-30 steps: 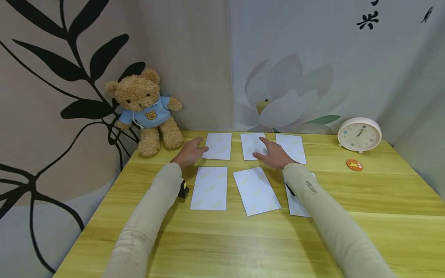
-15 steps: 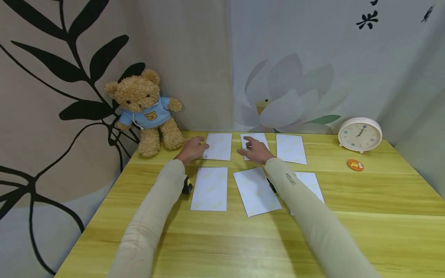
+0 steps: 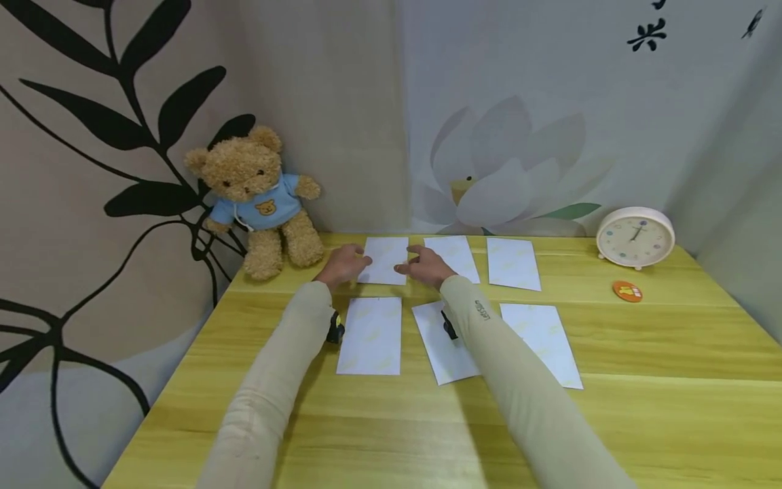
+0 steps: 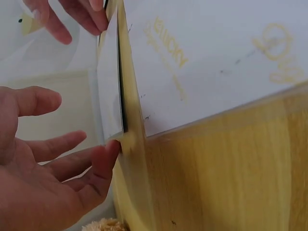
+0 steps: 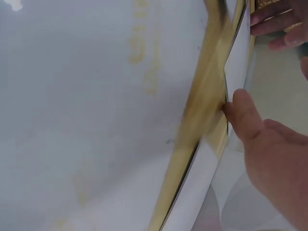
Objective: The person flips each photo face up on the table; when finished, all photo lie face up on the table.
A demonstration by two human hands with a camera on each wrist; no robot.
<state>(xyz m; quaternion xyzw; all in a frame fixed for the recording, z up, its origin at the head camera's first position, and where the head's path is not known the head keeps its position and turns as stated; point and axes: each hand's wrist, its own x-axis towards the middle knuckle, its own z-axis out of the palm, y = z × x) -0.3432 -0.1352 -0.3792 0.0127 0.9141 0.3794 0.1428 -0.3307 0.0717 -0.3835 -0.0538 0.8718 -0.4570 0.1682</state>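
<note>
In the head view, white cards lie on the wooden table in two rows. My left hand [image 3: 342, 265] is at the left edge of the back-left card [image 3: 383, 258], and my right hand [image 3: 430, 269] is at its right edge. The left wrist view shows loosely bent fingers of my left hand [image 4: 57, 178], one at the card's corner [image 4: 109, 96]. In the right wrist view, the thumb side of my right hand [image 5: 274, 154] is against or close to a card edge [image 5: 237, 72]. Neither hand is seen pinching anything. The cards' undersides are hidden.
The back-middle card [image 3: 457, 257] and back-right card [image 3: 513, 263] continue the rear row. Nearer lie the front-left card [image 3: 369, 336], a tilted middle card [image 3: 436, 346] and a right card [image 3: 546, 339]. A teddy bear [image 3: 263, 204], a clock [image 3: 635, 238] and an orange disc [image 3: 627, 291] stand around.
My right hand has moved left, from over the gap between the back-middle and back-right cards to the back-left card's right edge. The left hand has shifted slightly right. The cards look unmoved.
</note>
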